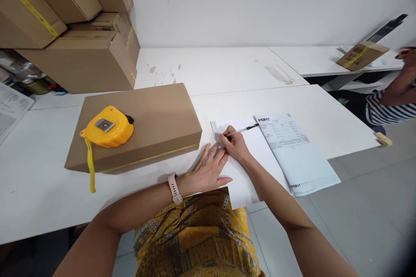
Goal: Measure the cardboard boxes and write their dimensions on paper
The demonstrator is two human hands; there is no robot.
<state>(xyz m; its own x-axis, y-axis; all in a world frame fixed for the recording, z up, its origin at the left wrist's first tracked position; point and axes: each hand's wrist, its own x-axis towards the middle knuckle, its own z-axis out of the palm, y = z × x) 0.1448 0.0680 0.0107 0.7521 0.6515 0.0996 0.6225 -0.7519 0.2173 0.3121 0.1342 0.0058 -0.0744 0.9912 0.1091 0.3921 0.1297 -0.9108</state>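
My right hand [236, 145] pinches a pen [242, 130], its dark capped end pointing right and its tip low over a small strip of paper with writing [214, 130]. Beneath lies a white sheet [258, 151], reaching past the table's front edge. My left hand [210, 169], with a pink watch strap on the wrist, lies flat with fingers spread, touching or very near the right hand. Overlapping the white sheet, a pale blue printed form [297, 156] marked PONY lies to the right. A closed cardboard box [156, 117] stands left of my hands, bearing a yellow tape measure [112, 130].
Larger cardboard boxes [87, 56] are stacked at the back left against the wall. Printed papers [13, 106] lie at the far left. On the right, another person's arm [398, 82] is near a small taped box [362, 56]. The white table [224, 69] shows worn patches.
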